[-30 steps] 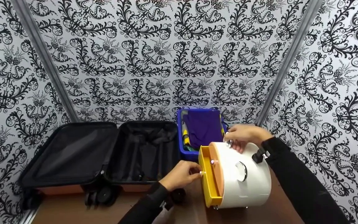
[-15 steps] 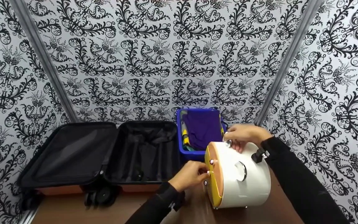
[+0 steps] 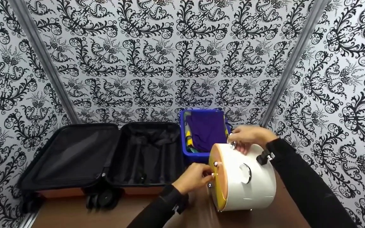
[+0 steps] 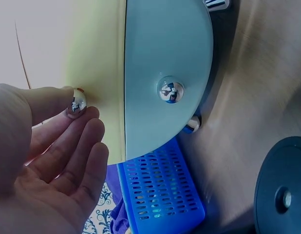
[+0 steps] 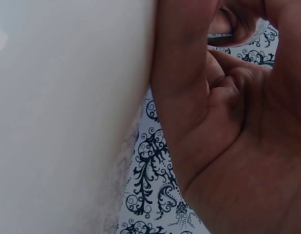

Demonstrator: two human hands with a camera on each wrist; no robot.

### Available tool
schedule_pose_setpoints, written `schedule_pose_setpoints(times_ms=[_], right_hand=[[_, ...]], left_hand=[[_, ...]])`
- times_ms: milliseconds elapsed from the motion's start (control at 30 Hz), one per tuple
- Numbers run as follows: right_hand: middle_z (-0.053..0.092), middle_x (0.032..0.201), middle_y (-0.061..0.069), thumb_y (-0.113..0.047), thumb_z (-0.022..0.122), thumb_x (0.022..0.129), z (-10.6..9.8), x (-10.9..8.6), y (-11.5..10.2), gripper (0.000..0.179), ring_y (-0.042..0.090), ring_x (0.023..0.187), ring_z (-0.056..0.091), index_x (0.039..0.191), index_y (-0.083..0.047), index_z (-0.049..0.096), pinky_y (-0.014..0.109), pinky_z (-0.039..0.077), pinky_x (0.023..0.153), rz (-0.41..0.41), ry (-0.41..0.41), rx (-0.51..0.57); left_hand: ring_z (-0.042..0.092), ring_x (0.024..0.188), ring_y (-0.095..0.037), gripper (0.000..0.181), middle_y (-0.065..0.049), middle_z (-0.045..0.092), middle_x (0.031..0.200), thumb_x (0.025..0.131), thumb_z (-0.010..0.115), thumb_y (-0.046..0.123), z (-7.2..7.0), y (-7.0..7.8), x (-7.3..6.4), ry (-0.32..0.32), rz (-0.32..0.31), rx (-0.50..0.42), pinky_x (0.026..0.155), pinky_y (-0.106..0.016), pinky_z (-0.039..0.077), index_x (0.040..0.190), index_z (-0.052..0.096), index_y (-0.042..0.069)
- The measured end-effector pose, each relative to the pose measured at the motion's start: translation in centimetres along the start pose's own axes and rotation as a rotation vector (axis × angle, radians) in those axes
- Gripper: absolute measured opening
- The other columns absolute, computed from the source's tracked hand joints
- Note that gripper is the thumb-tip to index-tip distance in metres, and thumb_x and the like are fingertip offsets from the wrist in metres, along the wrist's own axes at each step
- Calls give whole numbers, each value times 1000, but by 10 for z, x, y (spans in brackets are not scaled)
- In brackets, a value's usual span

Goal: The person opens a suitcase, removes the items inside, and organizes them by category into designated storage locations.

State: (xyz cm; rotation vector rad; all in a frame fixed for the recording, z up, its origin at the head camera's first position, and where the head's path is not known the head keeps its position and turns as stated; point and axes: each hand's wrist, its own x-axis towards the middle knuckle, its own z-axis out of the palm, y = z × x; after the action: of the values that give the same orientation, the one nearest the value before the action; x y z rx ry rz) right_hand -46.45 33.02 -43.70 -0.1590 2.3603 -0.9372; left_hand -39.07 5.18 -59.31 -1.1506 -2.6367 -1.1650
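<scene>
A white rounded drawer cabinet [image 3: 252,186] stands on the table, several round metal knobs on its front. My left hand [image 3: 191,179] pinches a silver knob [image 4: 77,103] on the yellow drawer [image 3: 222,198] between thumb and forefinger; the other fingers stay loosely bent. That drawer sits flush in the cabinet. Beside it in the left wrist view is a pale blue drawer front [image 4: 165,44] with its own knob [image 4: 170,91]. My right hand [image 3: 249,136] grips the chrome handle [image 3: 234,145] on the cabinet's top, its fingers curled and partly hidden.
An open black suitcase [image 3: 71,152] lies to the left, its wheels toward me. Behind the cabinet stands a blue basket [image 3: 198,155] with purple cloth [image 3: 204,129] in it. Patterned walls [image 3: 150,63] enclose the brown table [image 3: 84,213].
The yellow drawer has slid to the right into the cabinet, pushed by my left hand on its knob. The right hand has kept its place on the top handle.
</scene>
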Motion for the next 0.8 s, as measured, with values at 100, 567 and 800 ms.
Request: schedule_pose_setpoints(times_ms=[100, 567, 800], right_hand=[[73, 80, 4, -37, 71, 102, -1, 0, -1, 33, 13, 60, 66, 109, -4, 73, 28, 62, 60, 2, -14, -8], [72, 81, 4, -38, 69, 105, -3, -1, -3, 35, 13, 62, 66, 111, -4, 72, 29, 62, 60, 0, -22, -32], [73, 81, 4, -35, 67, 106, -2, -2, -2, 33, 12, 62, 66, 111, -3, 73, 29, 62, 60, -8, -33, -22]], left_hand=[[68, 82, 3, 10, 3, 82, 97, 100, 80, 17, 1, 0, 0, 4, -1, 14, 75, -12, 53, 108, 84, 14], [77, 93, -5, 18, 1, 85, 110, 103, 77, 20, -21, -8, -1, -16, 53, 97, 85, -19, 61, 117, 85, 12], [80, 101, -16, 17, 1, 85, 109, 105, 74, 24, -55, -22, -6, 43, 3, 198, 94, -36, 64, 113, 86, 15]])
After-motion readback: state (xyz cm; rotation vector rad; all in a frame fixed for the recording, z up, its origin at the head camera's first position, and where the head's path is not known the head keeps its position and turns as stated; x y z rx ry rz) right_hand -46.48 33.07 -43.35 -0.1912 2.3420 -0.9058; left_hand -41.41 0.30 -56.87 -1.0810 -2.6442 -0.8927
